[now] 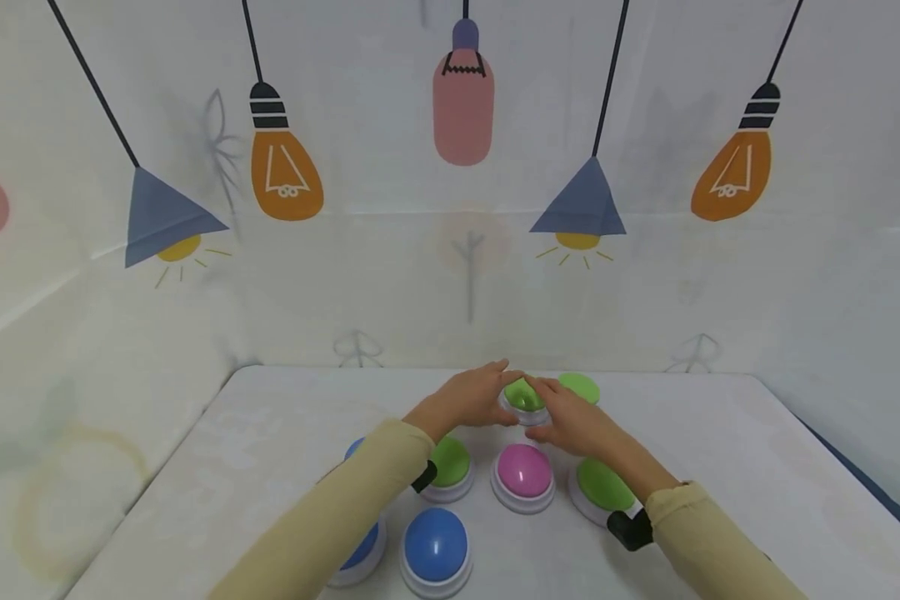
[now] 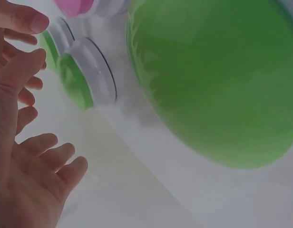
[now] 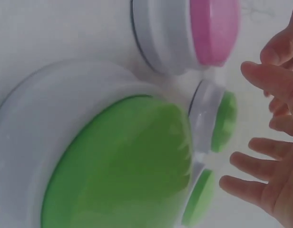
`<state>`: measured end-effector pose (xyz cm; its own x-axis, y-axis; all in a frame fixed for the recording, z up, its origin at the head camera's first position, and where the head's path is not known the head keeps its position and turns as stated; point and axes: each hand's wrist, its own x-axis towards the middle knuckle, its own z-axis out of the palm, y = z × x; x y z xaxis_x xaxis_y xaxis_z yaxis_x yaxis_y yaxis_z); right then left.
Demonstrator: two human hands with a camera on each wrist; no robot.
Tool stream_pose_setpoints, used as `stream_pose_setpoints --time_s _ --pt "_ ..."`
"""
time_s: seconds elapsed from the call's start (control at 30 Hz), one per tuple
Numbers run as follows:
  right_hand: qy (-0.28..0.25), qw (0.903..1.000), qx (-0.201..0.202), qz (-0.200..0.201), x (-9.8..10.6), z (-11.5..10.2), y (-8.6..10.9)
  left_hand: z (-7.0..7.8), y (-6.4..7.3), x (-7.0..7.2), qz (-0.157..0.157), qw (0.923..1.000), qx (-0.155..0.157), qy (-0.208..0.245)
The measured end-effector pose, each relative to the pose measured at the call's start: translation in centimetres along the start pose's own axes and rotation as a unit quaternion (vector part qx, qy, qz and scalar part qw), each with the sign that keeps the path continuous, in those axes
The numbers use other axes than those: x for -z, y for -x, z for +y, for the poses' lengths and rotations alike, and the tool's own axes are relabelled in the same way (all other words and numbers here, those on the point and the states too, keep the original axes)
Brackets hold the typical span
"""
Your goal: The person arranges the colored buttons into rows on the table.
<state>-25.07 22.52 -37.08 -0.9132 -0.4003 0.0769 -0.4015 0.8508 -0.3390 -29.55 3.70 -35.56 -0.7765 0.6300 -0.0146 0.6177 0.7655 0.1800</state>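
Observation:
Both hands reach over the table from either side of a domed green push button on a white base. My left hand is at its left, fingers extended and slightly bent. The right hand mirrors it at the right, its fingertips close to the left hand's above the button. In the left wrist view the left hand has spread fingers and holds nothing. The right hand in the right wrist view also has spread fingers and an empty palm. Just in front of the hands stands a pink push button.
Another green button stands behind the right hand. Green buttons stand under the left wrist and right forearm. One blue button is at the front; the left sleeve partly hides two more. A patterned cloth hangs behind the white table.

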Motion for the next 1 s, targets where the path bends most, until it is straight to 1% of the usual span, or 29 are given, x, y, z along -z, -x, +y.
stream_pose_setpoints --time_s 0.2,0.37,0.43,0.53,0.67,0.83,1.0 --pt "0.012 0.9998 -0.004 -0.015 -0.4 1.4 -1.0 0.0 -2.2 -0.8 -0.022 0.9993 0.023 0.022" --pt "0.017 0.9995 -0.019 -0.019 -0.6 1.7 -1.8 -0.2 -3.3 -1.3 -0.037 0.9975 0.038 0.046" --pt "0.015 0.9993 -0.026 -0.021 -0.6 1.5 -2.2 -0.3 -3.7 -1.4 -0.039 0.9966 0.044 0.058" --pt "0.022 0.9989 -0.034 -0.024 -0.4 1.3 -2.7 -0.5 -4.2 -1.8 -0.032 0.9962 0.045 0.067" --pt "0.057 0.9972 -0.04 -0.026 -0.5 1.2 -3.3 -0.8 -4.8 -2.3 -0.026 0.9962 0.038 0.074" --pt "0.105 0.9929 -0.047 -0.033 -0.9 0.9 -3.7 -1.0 -5.3 -3.0 -0.041 0.9948 0.046 0.081" --pt "0.144 0.9871 -0.057 -0.041 -1.2 0.9 -4.1 -0.8 -5.5 -3.1 -0.047 0.9932 0.053 0.092"
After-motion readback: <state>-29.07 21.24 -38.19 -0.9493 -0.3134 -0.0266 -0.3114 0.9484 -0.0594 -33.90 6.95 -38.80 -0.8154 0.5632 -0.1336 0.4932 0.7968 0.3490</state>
